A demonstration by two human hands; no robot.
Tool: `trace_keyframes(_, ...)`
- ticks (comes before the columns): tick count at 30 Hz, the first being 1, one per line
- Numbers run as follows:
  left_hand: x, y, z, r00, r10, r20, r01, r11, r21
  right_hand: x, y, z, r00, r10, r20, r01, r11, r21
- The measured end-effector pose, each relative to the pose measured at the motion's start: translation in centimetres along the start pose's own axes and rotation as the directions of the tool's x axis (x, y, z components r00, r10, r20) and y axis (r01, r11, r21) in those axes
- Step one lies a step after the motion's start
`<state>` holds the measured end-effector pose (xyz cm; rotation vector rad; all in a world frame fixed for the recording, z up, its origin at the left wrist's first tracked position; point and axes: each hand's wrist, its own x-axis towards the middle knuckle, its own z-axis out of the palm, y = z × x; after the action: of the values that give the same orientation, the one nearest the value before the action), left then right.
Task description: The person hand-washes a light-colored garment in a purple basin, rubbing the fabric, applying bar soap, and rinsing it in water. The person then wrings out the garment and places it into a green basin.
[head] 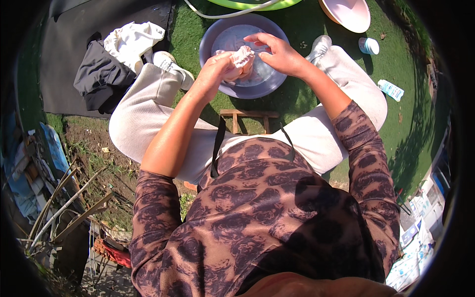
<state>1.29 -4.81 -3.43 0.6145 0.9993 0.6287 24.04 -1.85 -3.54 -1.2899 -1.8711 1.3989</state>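
A bunched pale pink cloth (243, 59) is gripped in my left hand (219, 68), above the left part of a purple-grey plastic basin (270, 87). Cloudy, sudsy water (232, 35) fills the basin, which stands on green artificial turf between my feet. My right hand (280, 54) hovers over the basin's right side, its fingers curved and apart with nothing between them. A small gap separates its fingertips from the cloth. The lower part of the cloth is partly hidden by my left hand.
White clothing (133, 42) and dark clothing (102, 74) lie in a heap on a black mat (59, 67) at left. A lidded tub (369, 46), a plastic bottle (390, 90) and a pink basin (350, 15) are at right. A hose (222, 16) crosses a green basin (252, 4).
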Motion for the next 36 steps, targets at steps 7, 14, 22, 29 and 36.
trace_keyframes(7,-0.2,0.4,-1.1,0.999,-0.013,0.035,0.012,1.000,0.022,0.3,0.8,-1.3,0.898,0.135,0.420,-0.229,0.956,0.183)
trace_keyframes(14,0.4,0.9,-1.6,0.999,-0.027,-0.031,0.030,0.994,0.106,0.2,-0.1,-2.1,0.901,0.077,0.426,-0.247,0.900,0.360)
trace_keyframes(22,0.1,0.3,-0.5,0.996,-0.059,0.066,0.051,0.991,0.121,0.4,-1.0,-1.2,0.923,0.129,0.363,-0.266,0.895,0.359)
trace_keyframes(29,0.4,-1.2,-0.7,0.988,-0.147,0.041,0.149,0.987,-0.060,0.3,-1.6,-0.4,0.998,-0.042,-0.039,0.038,0.994,-0.098)
trace_keyframes(36,-0.1,-0.6,0.3,0.996,-0.091,0.003,0.091,0.996,-0.020,-0.1,-2.7,1.0,0.994,-0.109,0.015,0.110,0.988,-0.110)
